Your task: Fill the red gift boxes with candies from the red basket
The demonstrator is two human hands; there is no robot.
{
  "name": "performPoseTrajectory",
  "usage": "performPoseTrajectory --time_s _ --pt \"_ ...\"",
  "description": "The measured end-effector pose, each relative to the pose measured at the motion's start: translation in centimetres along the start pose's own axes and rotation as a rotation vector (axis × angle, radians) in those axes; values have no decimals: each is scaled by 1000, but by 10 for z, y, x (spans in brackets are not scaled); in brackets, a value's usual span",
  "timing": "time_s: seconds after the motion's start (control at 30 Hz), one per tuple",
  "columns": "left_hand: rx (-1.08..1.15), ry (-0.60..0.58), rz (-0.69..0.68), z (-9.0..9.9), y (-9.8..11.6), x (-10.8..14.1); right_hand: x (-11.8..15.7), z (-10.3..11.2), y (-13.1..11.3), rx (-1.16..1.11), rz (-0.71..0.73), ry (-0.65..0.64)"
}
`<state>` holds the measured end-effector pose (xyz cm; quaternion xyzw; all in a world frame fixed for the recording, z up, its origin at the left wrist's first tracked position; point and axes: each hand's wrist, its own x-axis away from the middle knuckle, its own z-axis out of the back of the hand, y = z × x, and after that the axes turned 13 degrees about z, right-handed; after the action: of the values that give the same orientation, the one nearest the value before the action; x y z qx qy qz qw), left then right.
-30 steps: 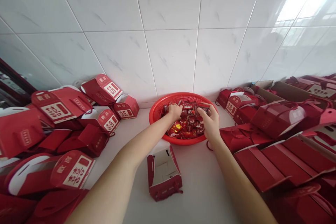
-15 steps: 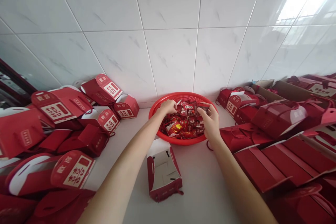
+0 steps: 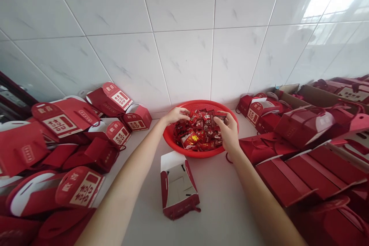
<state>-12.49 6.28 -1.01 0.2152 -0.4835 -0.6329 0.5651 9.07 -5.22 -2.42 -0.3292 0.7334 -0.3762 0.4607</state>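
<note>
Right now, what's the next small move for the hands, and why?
Probably lift the wrapped candy pinched in the right hand out of the red basket toward the open gift box: the fingers seem closed on it, and the box lies open just in front of the basket.

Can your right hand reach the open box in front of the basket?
Probably yes. The right hand is over the red basket, and only bare white counter lies between it and the open box.
</note>
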Motion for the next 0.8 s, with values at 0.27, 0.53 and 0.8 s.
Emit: performPoseTrajectory --time_s 0.27,0.53,0.8 --pt "173 -62 -11 -7 -3 20 0 1 4 -9 35 -42" --pt "-103 -2 -25 -15 -14 13 0 0 4 -48 -4 -82" --pt "-256 85 -141 -16 -22 8 0 1 2 -46 14 -90"
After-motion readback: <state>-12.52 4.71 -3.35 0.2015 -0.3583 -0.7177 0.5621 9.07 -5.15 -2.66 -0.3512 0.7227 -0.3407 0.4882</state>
